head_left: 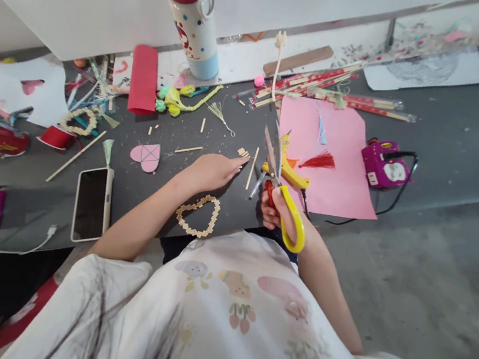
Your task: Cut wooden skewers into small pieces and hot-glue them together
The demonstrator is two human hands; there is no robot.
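Fingers [235,165] of the left hand [213,170] lie flat and close together on the dark table [147,189], tips at the cut wood bits [243,153] toward one o'clock. At three o'clock the right hand [275,212] is clamped through the yellow scissors [284,188], blades parted and pointing to twelve. A loose stick [251,176] lies between the hands. Best, I'd say, to hold those points away from the reaching hand.

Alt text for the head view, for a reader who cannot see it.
A person's right hand grips yellow-handled scissors, blades open, over a cluttered dark table, while the left hand lies flat, fingertips at small wooden sticks. A wooden heart frame, phone and pink paper lie nearby.
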